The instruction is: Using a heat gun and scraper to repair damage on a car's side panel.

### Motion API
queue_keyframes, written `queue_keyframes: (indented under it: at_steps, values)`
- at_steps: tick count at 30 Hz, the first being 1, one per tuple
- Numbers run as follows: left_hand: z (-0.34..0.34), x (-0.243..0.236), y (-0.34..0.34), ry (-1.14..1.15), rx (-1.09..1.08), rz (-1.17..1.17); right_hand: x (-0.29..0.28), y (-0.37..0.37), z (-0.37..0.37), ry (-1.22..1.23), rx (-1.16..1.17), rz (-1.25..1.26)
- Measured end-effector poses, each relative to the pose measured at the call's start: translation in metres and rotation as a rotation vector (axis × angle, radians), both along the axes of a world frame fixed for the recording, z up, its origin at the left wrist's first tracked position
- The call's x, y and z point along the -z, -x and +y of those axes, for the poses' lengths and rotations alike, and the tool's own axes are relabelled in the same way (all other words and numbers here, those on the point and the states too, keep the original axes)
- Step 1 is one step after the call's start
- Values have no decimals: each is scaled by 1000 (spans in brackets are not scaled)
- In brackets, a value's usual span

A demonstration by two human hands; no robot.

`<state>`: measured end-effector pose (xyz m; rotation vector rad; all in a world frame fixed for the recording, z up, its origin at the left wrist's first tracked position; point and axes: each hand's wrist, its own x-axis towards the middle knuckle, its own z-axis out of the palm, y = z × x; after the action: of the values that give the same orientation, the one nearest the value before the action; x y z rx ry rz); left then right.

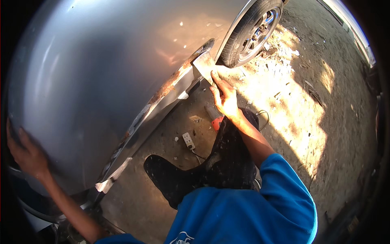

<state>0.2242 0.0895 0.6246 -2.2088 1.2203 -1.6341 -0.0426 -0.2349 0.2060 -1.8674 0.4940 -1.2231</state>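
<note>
A silver car panel [89, 73] fills the upper left, with a rusty, flaking lower edge [172, 81]. My left hand [28, 152] rests on the panel at the far left, fingers apart and holding nothing. My right hand [223, 93] grips a flat pale metal plate [203, 65] held against the far end of the rusty edge, beside the wheel. Torn, bent strips of metal [111, 177] show at the edge's near end.
The car's wheel [252, 32] stands at the top. A red power tool [215, 122] and a white power strip [187, 140] with cords lie on the dirty floor beside my dark-clad legs [203, 162]. Sunlit dirt ground [292, 114] with scattered debris stretches to the right.
</note>
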Motion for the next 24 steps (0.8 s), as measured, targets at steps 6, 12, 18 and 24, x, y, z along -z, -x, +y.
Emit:
queue_keyframes:
  at_steps: [6, 12, 18, 24]
  values:
    - [7, 3, -12, -15, -57, -47, -2, -18, -19, -34, -104, 61]
    - [-3, 2, 3, 8, -33, -6, 12, 17, 5, -136, -101, 216]
    - [3, 1, -6, -15, -54, -40, 9, -6, -27, 121, -24, 17]
    - [-6, -1, 4, -44, -28, -83, -6, -9, -27, 113, -54, 83]
